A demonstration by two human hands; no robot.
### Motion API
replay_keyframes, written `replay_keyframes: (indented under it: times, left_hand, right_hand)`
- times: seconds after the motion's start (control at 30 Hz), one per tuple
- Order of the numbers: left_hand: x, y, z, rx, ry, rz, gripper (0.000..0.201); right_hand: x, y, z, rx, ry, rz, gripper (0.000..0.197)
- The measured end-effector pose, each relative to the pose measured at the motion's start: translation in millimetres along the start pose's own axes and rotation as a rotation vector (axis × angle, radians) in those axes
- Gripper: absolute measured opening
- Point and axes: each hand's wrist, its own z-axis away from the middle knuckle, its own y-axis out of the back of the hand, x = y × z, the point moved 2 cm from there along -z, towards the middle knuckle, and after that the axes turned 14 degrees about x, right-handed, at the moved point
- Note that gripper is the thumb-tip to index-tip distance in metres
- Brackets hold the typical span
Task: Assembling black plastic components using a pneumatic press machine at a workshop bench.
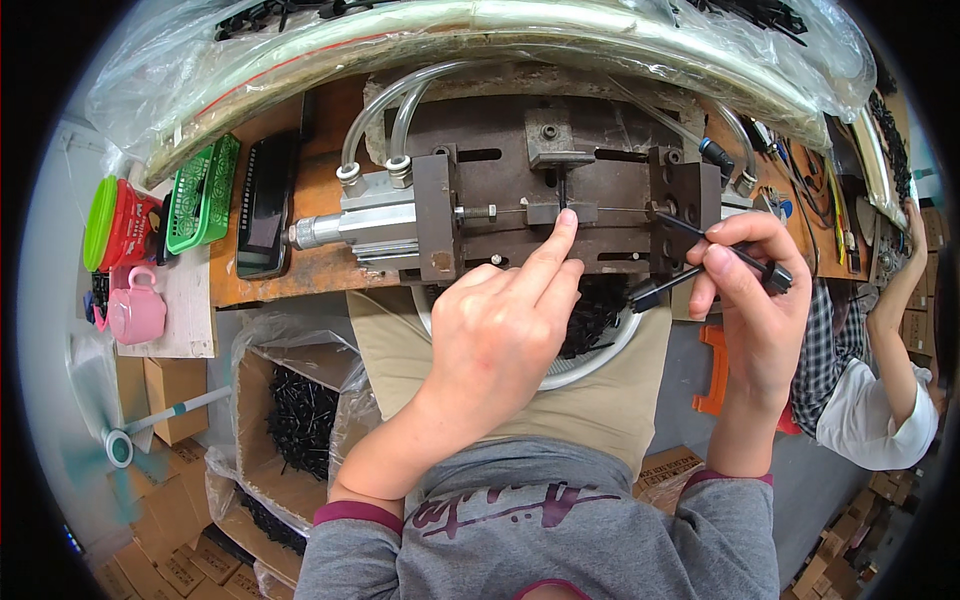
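One black rod [562, 187] seems set in the metal fixture [490, 122], far centre; left hand [505, 318] has its index finger at the near end, can't tell if curled fingers grip anything. Right hand [752, 290] grips two loose rods [683, 226], unloaded, to the right.

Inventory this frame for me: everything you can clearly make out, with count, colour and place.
Bench: one, brown, under fixture
Metal fixture: one, dark brown, centre
Cylinder: one clearly visible, silver, fixture's left
Hoses: several, clear, behind fixture
Upright rod: one, black, fixture's middle
Held rods: two, black, right hand
Flat device: one, black, bench left
Basket: one, green, left
Tub: one, red, far left
Cup: one, pink, far left
Lined carton: one, brown, lower left
Basin: one, white, below fixture
Co-worker: one, white top, right
Left hand: one, bare, at fixture
Right hand: one, bare, holding rods
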Motion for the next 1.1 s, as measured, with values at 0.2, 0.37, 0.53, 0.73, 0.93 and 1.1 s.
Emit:
replay_keyframes:
  times: [0.2,0.37,0.53,0.73,0.93,1.1]
  left_hand:
    - [11.0,23.3,-2.9,0.082,0.110,0.683,0.039]
    - [12.5,35.7,1.0,0.083,0.163,0.581,0.033]
    - [2.2,-1.5,14.8,0.129,0.101,0.245,0.028]
    - [0.6,-7.4,2.6,0.105,-0.037,0.008,0.028]
    - [0.2,0.6,-1.2,0.021,-0.056,-0.022,0.029]
    - [-22.4,38.4,-51.0,0.186,-0.093,0.095,0.026]
  right_hand:
    - [12.5,-10.1,8.8,-0.146,-0.128,0.002,0.015]
    - [5.8,-7.0,-0.2,0.162,0.241,0.137,0.016]
    - [10.1,-4.6,6.4,0.085,0.335,0.111,0.024]
    - [2.2,-12.4,10.7,-0.060,0.493,0.244,0.075]
    - [1.1,-7.9,21.0,-0.044,0.360,0.143,0.059]
    - [9.7,-0.9,31.6,-0.055,0.329,0.125,0.035]
